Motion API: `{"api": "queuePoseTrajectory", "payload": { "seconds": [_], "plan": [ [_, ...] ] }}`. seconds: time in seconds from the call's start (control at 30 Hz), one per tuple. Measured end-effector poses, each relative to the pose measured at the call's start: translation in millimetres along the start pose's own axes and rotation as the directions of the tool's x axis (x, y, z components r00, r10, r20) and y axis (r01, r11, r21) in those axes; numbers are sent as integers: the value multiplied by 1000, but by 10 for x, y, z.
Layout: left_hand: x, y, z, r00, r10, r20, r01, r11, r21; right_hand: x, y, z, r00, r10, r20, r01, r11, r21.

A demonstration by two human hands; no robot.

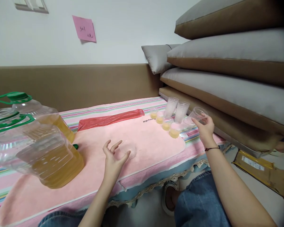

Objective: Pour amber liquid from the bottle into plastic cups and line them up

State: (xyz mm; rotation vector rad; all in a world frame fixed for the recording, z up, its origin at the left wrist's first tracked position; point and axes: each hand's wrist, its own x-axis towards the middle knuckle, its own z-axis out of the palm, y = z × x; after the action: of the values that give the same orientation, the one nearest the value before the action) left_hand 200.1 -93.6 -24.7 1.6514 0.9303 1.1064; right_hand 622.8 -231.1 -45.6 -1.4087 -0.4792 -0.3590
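Note:
My right hand (205, 127) grips a clear plastic cup (199, 113) between thumb and fingers, at the right edge of the pink mat (92, 176). My left hand (113, 159) is open with curved, spread fingers. Beside it, a clear empty-looking cup (130, 148) stands on the mat; the thumb overlaps its near side, and I cannot tell if they touch. Several cups with yellow liquid (166, 126) stand in a row near my right hand. Behind them rise two stacks of clear cups (171, 107), (181, 112).
Two large plastic jugs of amber liquid (56, 167), (63, 127) with green handles stand at left. A red plastic bag (111, 119) lies along the mat's back edge. Stacked grey-brown cushions (227, 75) border the right. A cardboard box (262, 170) lies on the floor.

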Motion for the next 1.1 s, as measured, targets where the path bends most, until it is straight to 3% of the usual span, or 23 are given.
{"api": "queuePoseTrajectory", "payload": {
  "seconds": [0.17, 0.33, 0.47, 0.57, 0.67, 0.73, 0.8, 0.9, 1.0, 1.1],
  "plan": [
    [-32, -37, -16, 999, 14, 45, -16, 999, 33, 32, 244, 91, 999, 44, -8, -45, 990, -132],
    [-55, -49, -30, 998, 19, 61, -20, 1000, 20, -30, 315, -37, 989, 135, 57, -118, 965, -234],
    [-86, 4, -52, 998, 51, 33, -51, 999, -14, -143, 83, -225, 998, 54, 39, -44, 972, -231],
    [-105, 86, -132, 978, 201, -58, -199, 979, 41, -317, -266, -248, 997, -74, 7, 74, 988, -139],
    [-107, 204, -310, 886, 434, -162, -403, 895, 194, -610, -692, -100, 968, -240, 78, 245, 968, -58],
    [-102, 283, -478, 808, 537, -242, -465, 834, 297, -863, -959, 59, 915, -373, 156, 376, 927, 12],
    [-97, 342, -673, 731, 592, -339, -454, 793, 406, -1137, -1180, 222, 860, -446, 248, 436, 895, 97],
    [-88, 373, -989, 612, 650, -451, -383, 742, 551, -1530, -1414, 413, 800, -469, 374, 424, 883, 201],
    [-55, 336, -1320, 552, 619, -558, -331, 778, 534, -1869, -1579, 533, 721, -521, 456, 448, 853, 266],
    [22, 235, -1644, 566, 432, -702, -282, 902, 327, -2187, -1727, 638, 616, -588, 525, 483, 808, 337]
  ]
}}
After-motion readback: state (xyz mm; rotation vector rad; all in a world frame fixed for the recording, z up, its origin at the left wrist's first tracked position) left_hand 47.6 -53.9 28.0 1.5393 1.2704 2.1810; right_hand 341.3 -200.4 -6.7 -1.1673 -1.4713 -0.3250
